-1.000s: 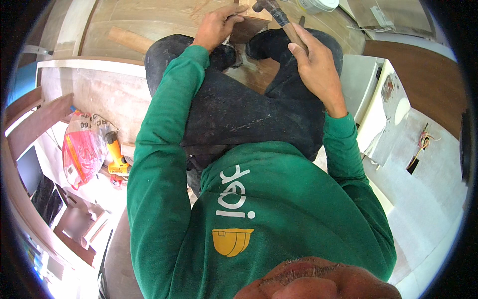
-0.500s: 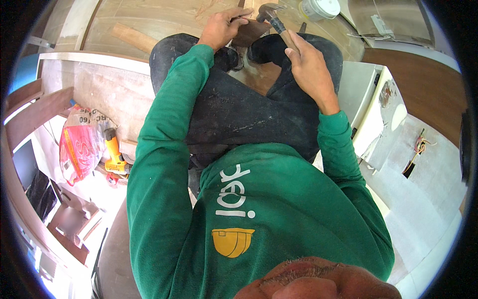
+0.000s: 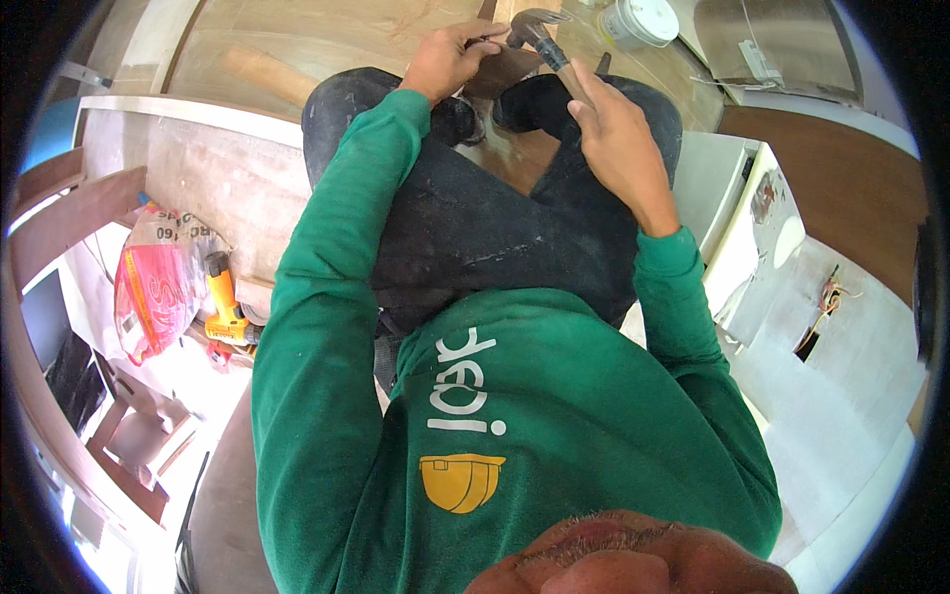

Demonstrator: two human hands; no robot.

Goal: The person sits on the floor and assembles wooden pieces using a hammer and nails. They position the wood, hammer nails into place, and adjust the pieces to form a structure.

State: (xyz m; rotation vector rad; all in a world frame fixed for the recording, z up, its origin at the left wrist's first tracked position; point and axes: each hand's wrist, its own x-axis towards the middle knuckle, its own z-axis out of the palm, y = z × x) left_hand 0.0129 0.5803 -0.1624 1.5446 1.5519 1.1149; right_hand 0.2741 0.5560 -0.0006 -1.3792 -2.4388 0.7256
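At top centre, the right hand [image 3: 625, 144] is gripping a hammer [image 3: 546, 48] by its handle, seemingly for control; the left hand [image 3: 445, 61], its grip unclear, is apparently steadying a wooden block [image 3: 509, 71].

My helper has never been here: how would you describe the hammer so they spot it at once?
Start at the dark trousers and go up the picture to the right hand. It grips the hammer, whose curved claw head sets it apart from the round white bucket to its right.
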